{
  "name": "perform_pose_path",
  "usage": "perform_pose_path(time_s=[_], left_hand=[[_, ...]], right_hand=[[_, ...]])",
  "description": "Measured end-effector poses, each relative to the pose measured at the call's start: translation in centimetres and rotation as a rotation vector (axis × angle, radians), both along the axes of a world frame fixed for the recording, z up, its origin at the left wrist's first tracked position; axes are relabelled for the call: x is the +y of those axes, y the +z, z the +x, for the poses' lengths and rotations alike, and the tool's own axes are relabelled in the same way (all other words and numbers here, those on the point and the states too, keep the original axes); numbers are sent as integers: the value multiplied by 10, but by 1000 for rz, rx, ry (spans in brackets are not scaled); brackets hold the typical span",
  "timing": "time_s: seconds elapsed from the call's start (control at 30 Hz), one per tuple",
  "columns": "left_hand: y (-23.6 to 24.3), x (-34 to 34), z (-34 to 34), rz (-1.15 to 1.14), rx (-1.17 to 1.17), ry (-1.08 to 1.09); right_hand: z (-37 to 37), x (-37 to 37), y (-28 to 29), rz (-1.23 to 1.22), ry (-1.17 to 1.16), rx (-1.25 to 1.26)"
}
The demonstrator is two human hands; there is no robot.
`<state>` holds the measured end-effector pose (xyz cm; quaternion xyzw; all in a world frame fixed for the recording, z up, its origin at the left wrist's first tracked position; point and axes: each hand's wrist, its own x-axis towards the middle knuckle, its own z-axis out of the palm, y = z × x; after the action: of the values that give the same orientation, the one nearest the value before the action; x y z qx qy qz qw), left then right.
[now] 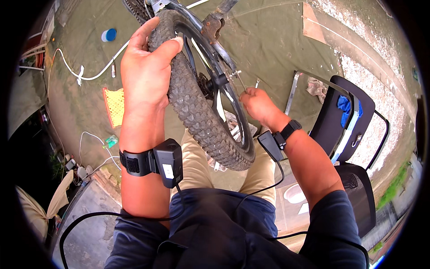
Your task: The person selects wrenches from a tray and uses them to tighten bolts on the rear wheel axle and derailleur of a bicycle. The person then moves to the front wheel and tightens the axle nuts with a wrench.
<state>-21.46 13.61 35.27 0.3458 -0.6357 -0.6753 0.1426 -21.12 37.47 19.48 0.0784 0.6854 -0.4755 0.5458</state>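
My left hand (150, 67) wraps round the upper part of a knobbly bicycle tyre (192, 105), thumb on the near side and fingers over the tread. The wheel stands tilted in front of my legs, still within the bicycle frame (192, 18). At the right side of the wheel, my right hand (260, 105) is closed on a thin metal wrench (242, 83). Its far end meets the axle end (236, 73); the exact contact is too small to make out. A rusty metal bracket (212, 28) sits above the wheel.
On the right lies a black-padded metal-framed chair (340, 116) with a blue cloth on it. A white hose (101, 74), a blue-lidded container (109, 35) and a yellow mesh cloth (115, 106) lie left. Black cables run from both wrist devices.
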Motion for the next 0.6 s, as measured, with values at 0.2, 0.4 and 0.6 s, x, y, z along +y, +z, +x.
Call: perform_pose_path(time_s=[0.2, 0.4, 0.6], left_hand=[[-5, -8, 0, 16, -15, -20], [-5, -12, 0, 27, -22, -46], [-7, -8, 0, -7, -19, -55]], right_hand=[[5, 6, -9, -44, 33, 43], [12, 14, -25, -49, 85, 134], [13, 20, -25, -77, 119, 185]])
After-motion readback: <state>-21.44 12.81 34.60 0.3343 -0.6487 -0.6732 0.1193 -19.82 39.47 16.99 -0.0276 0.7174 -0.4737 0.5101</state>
